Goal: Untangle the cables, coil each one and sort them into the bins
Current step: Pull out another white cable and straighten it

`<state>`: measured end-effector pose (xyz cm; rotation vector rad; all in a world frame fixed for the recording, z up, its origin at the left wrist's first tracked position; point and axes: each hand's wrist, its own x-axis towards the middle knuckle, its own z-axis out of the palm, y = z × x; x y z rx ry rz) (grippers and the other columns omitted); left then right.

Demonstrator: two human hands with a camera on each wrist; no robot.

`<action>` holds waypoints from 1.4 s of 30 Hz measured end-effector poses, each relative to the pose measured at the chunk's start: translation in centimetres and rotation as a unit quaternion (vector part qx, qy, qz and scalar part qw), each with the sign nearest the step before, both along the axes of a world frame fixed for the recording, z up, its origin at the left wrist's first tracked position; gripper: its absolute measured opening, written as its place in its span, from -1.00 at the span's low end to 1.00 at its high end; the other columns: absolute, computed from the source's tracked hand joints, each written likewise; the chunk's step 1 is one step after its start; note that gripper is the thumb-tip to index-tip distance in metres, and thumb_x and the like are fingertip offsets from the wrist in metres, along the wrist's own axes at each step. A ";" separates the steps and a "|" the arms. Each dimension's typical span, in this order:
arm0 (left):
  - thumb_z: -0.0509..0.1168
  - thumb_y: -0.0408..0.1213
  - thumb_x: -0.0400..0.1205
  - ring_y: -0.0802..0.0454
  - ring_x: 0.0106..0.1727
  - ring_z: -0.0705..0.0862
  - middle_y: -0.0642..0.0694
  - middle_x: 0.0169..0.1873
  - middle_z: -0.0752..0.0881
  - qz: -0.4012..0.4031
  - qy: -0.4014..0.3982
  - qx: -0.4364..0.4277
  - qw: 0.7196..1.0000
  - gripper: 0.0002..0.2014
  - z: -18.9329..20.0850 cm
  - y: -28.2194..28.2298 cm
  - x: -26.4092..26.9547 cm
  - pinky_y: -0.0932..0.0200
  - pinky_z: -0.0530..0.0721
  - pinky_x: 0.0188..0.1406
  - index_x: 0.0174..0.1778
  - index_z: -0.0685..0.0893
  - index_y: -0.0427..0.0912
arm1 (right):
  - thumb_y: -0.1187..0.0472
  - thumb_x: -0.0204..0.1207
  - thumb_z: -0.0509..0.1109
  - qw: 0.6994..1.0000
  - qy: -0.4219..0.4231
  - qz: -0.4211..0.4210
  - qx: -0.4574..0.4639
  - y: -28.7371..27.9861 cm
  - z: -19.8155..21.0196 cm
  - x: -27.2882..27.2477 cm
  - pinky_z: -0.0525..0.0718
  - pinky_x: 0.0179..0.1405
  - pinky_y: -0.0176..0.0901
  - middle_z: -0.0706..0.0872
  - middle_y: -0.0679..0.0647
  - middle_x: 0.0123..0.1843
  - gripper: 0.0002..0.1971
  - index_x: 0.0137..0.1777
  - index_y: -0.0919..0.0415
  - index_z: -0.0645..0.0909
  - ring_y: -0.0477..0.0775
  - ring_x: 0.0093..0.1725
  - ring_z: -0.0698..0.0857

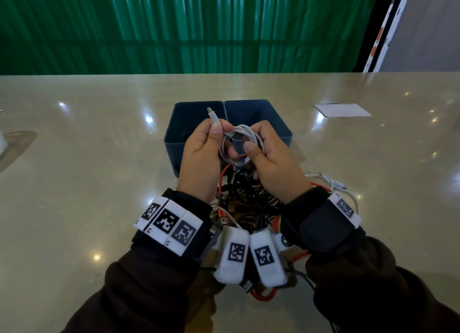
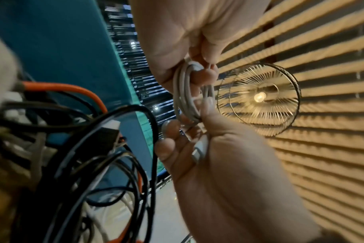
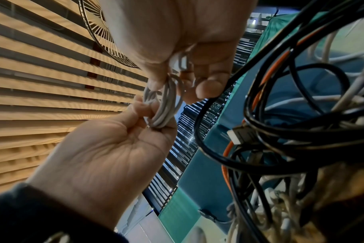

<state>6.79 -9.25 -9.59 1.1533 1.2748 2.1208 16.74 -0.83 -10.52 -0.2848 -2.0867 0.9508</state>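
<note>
Both hands hold a white cable (image 1: 239,143), wound into a small coil, above two dark blue bins. My left hand (image 1: 216,131) pinches the cable just below its plug (image 1: 212,117), which sticks up past the thumb. My right hand (image 1: 251,143) grips the coil's right side between thumb and fingers. The left wrist view shows the coil (image 2: 187,98) between both hands, and so does the right wrist view with the coil (image 3: 164,105). A tangle of black, orange and white cables (image 1: 249,195) lies under my wrists. The left bin (image 1: 174,138) and the right bin (image 1: 281,123) stand side by side.
A white card (image 1: 342,110) lies on the glossy beige table at the right. Some white object (image 1: 2,143) sits at the far left edge. A green curtain (image 1: 174,29) hangs behind the table's far edge. More loose cable (image 1: 331,183) trails right of my right wrist.
</note>
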 end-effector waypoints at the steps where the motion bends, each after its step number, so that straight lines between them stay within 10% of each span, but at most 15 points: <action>1: -0.03 -0.34 0.78 0.16 -0.51 0.50 0.10 -0.48 0.62 -0.009 -0.010 -0.002 1.000 -0.70 0.0 0.1 0.0 0.21 0.57 -0.41 -0.15 0.56 -0.16 | 0.16 0.62 0.15 1.000 -0.003 -0.004 -0.008 0.1 -0.1 0.0 0.52 -0.40 -0.18 0.50 -0.02 -0.26 -0.93 0.04 0.10 0.43 -0.08 -0.36 0.50; 9: -0.02 -0.26 0.78 0.11 -0.55 0.47 0.00 -0.45 0.54 -0.012 0.110 -0.034 0.993 -0.78 0.0 0.0 -0.2 0.17 0.60 -0.42 -0.07 0.50 -0.16 | 0.04 0.55 0.21 0.996 -0.026 -0.085 0.024 0.8 -0.5 0.2 0.51 -0.22 -0.03 0.58 -0.02 -0.24 -0.80 0.01 0.13 0.55 -0.02 -0.21 0.55; 17: 0.05 -0.26 0.76 0.23 -0.46 0.46 0.10 -0.44 0.53 0.092 0.270 -0.074 0.956 -0.80 -0.5 0.0 -1.0 0.30 0.45 -0.39 -0.09 0.52 -0.22 | 0.13 0.66 0.24 0.987 -0.056 -0.059 -0.137 1.5 0.3 1.0 0.32 -0.55 -0.36 0.39 -0.09 -0.51 -0.72 -0.29 0.20 0.47 -0.19 -0.58 0.34; 23: 0.07 -0.29 0.76 0.04 -0.26 0.56 0.08 -0.36 0.57 0.123 0.350 -0.074 0.926 -0.82 -0.3 -0.3 -0.8 0.38 0.44 -0.33 -0.09 0.52 -0.24 | 0.17 0.71 0.10 0.863 0.024 0.091 -0.496 1.4 1.4 1.5 0.33 -0.70 -0.35 0.33 -0.05 -0.57 -0.68 -0.27 0.22 0.47 -0.14 -0.65 0.29; 26: 0.07 -0.29 0.76 0.26 -0.30 0.56 0.14 -0.36 0.55 0.111 0.369 -0.081 0.919 -0.85 -0.1 -0.3 -0.7 0.51 0.43 -0.34 -0.09 0.49 -0.20 | 0.15 0.70 0.07 0.816 0.046 0.115 -0.565 1.6 1.4 1.4 0.35 -0.69 -0.36 0.32 -0.07 -0.57 -0.68 -0.26 0.21 0.46 -0.15 -0.65 0.31; 35: 0.07 -0.21 0.72 0.12 -0.35 0.51 -0.01 -0.38 0.58 0.156 0.377 -0.090 0.909 -0.86 -0.5 -0.1 -1.6 0.31 0.39 -0.41 -0.09 0.47 -0.13 | 0.17 0.43 0.36 0.898 0.028 0.144 -0.415 0.8 0.4 1.0 0.37 -0.33 -0.17 0.58 0.08 -0.29 -0.83 -0.33 0.13 0.73 0.00 -0.27 0.47; 42: 0.10 -0.23 0.72 0.24 -0.39 0.47 0.15 -0.40 0.50 0.141 0.383 -0.065 0.911 -0.86 -0.5 0.2 -0.9 0.41 0.36 -0.40 -0.10 0.50 -0.15 | -0.11 0.04 0.68 0.893 0.068 0.160 -0.416 0.5 -0.3 0.2 0.34 -0.36 -0.15 0.57 0.02 -0.37 -0.65 -0.40 0.02 0.59 0.02 -0.32 0.43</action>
